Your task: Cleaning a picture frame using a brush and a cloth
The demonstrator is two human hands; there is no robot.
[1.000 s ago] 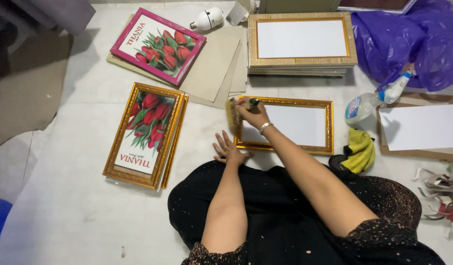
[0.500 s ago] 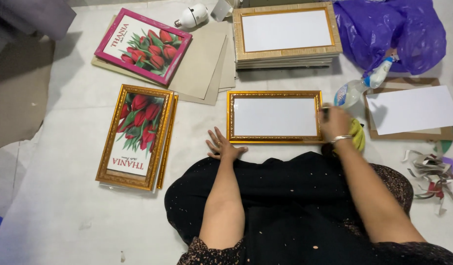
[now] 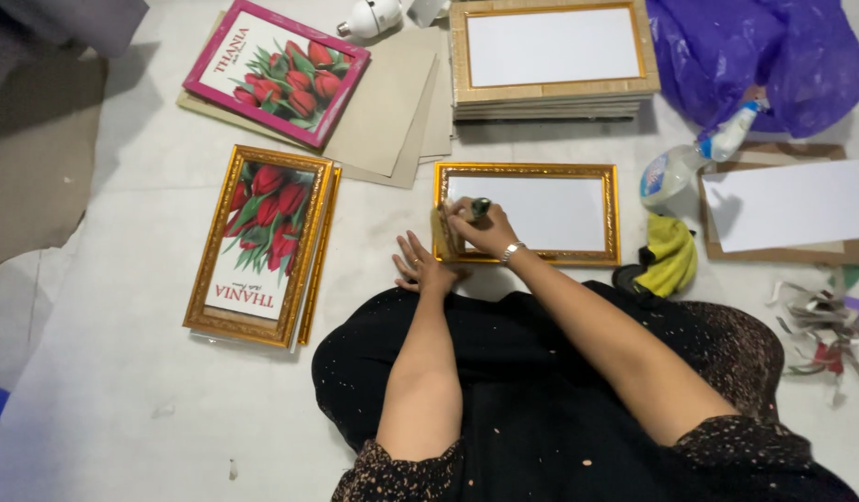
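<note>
Gold frame [image 3: 527,214] w/ blank white panel lies flat on floor [image 3: 94,372], just ahead of person. Right hand [image 3: 478,229] clenched round a dark marker [image 3: 481,206] at frame's left end. Left hand [image 3: 420,269] released, flat on floor just beside frame's near-left corner. Yellow cloth [image 3: 671,256] & spray bottle [image 3: 676,167] lie beyond frame's far end from right hand; gold-framed tulip picture [image 3: 260,244] outside left hand.

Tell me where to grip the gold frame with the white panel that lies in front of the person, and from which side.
Grip the gold frame by its right short edge, coming in from the right. It lies flat and landscape on the floor; the right hand with its dark marker covers the left end, and the left hand rests by the lower left corner. The right rail looks bare, though a spray bottle and yellow cloth sit close.
</note>
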